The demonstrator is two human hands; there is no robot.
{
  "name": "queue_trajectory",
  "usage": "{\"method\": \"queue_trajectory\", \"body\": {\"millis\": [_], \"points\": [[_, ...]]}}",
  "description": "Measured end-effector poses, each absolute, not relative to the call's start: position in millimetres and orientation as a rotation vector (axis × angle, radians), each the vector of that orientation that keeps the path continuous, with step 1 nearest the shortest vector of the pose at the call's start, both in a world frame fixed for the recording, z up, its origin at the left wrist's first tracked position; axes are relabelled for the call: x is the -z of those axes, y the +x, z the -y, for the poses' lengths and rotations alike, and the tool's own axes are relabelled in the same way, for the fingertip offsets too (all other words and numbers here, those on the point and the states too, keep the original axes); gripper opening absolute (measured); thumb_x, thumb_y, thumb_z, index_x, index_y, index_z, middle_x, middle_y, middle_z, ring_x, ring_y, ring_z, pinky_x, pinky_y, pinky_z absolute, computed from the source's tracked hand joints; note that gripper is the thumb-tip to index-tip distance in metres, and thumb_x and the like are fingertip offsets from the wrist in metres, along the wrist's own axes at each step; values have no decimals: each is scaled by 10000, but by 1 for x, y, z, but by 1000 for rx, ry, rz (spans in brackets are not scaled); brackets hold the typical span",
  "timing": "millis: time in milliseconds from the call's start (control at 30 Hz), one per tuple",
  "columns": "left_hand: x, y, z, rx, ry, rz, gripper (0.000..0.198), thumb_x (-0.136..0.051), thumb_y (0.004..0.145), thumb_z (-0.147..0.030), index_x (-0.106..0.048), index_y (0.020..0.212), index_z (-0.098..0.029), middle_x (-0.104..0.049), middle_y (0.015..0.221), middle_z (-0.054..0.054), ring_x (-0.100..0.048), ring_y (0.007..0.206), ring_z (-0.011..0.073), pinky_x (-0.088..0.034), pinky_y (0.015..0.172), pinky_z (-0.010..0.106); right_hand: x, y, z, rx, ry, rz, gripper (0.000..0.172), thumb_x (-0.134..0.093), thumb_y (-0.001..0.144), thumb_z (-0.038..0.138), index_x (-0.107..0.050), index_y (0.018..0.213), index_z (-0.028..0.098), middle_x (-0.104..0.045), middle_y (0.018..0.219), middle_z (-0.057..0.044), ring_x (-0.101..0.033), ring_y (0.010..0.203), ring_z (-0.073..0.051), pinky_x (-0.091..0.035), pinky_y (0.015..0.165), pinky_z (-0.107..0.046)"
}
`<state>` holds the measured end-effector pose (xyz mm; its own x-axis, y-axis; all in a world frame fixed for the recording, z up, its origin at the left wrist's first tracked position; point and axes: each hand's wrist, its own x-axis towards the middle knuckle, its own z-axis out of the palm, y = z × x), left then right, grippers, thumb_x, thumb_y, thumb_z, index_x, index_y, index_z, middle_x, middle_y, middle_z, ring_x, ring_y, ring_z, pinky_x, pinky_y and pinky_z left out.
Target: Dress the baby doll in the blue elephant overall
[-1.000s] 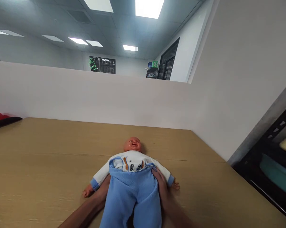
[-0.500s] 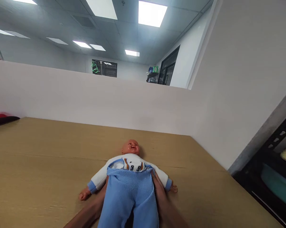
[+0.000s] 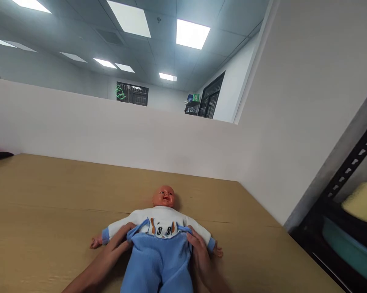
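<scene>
Left hand [image 3: 120,240] emerged, gripping blue trousers [image 3: 159,258]; black rack [image 3: 308,228] holds teal object [image 3: 348,249].

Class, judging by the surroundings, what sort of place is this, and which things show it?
Probably a partitioned work area in a larger indoor room: a flat light-brown table before a low white wall, a bright rectangular ceiling light beyond it, and a black perforated metal rack at right.

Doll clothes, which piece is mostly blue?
The trousers, lower down on the doll, with the left hand and right hand at either side of the waist. The top is mostly white, with blue cuffs.
</scene>
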<state>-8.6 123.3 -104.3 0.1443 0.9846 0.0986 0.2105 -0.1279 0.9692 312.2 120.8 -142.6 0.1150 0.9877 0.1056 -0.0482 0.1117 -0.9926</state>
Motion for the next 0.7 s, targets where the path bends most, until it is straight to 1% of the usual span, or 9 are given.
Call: {"method": "queue_trajectory", "body": {"millis": [100,200,267,333,400,433,533,633,700], "points": [[93,-8,-126,-1036,1603,-1073,520,-638,897,-713,-775,1141,-274,-766,1255,74,-599,1343,385,-442,1220,515,118,314,-125,-1016,-1155,1305,526,-829,740,692,-798,995,233,-760,1135,-103,-642,1211,-368,-501,1113,-477],[77,-2,-128,-949,1731,-1033,493,-695,880,-703,-759,1138,-288,-718,1342,71,-582,1357,364,-399,1255,482,97,310,-132,-1029,-1066,1495,485,-868,780,613,-767,1054,226,-723,1176,-88,-629,1194,-318,-467,1122,-434],[69,3,-130,-856,1745,-1050,603,-756,829,-706,-716,1262,-289,-648,1477,86,-540,1422,374,-377,1273,487,89,304,-139,-1104,-1011,1516,497,-838,827,627,-714,1100,231,-713,1143,-71,-643,1122,-276,-494,1058,-404],[65,7,-132,-805,1681,-1105,793,-766,792,-746,-635,1416,-274,-567,1592,110,-475,1497,394,-338,1295,507,85,298,-148,-1172,-977,1502,518,-768,867,700,-646,1067,238,-704,1022,-40,-650,986,-236,-531,934,-367],[64,11,-136,-820,1605,-1164,924,-742,777,-792,-566,1505,-250,-522,1640,128,-431,1535,406,-317,1303,521,81,294,-155,-1194,-965,1508,542,-711,883,756,-594,1016,244,-673,907,-6,-629,872,-209,-530,828,-336],[63,12,-137,-831,1591,-1175,940,-730,777,-804,-565,1508,-237,-530,1633,137,-438,1530,411,-337,1293,519,78,293,-157,-1188,-977,1523,546,-706,885,760,-590,1014,243,-665,884,1,-621,850,-204,-523,807,-330],[60,17,-140,-851,1604,-1192,906,-741,760,-805,-622,1448,-227,-611,1554,144,-508,1469,416,-426,1235,491,65,296,-157,-1171,-1101,1633,556,-719,891,732,-651,1094,219,-716,989,-35,-650,960,-240,-521,891,-364],[55,20,-141,-841,1668,-1162,730,-743,788,-768,-726,1277,-225,-734,1359,121,-632,1305,391,-526,1123,442,49,301,-151,-1266,-1151,1801,624,-786,864,669,-688,1280,214,-742,1287,-86,-657,1202,-310,-480,1079,-438],[53,20,-141,-912,1706,-1138,607,-745,812,-737,-766,1141,-227,-781,1195,96,-687,1156,357,-570,1024,400,44,302,-150,-1343,-1099,1850,627,-830,851,597,-690,1340,231,-727,1374,-86,-647,1271,-329,-452,1134,-464]]}}
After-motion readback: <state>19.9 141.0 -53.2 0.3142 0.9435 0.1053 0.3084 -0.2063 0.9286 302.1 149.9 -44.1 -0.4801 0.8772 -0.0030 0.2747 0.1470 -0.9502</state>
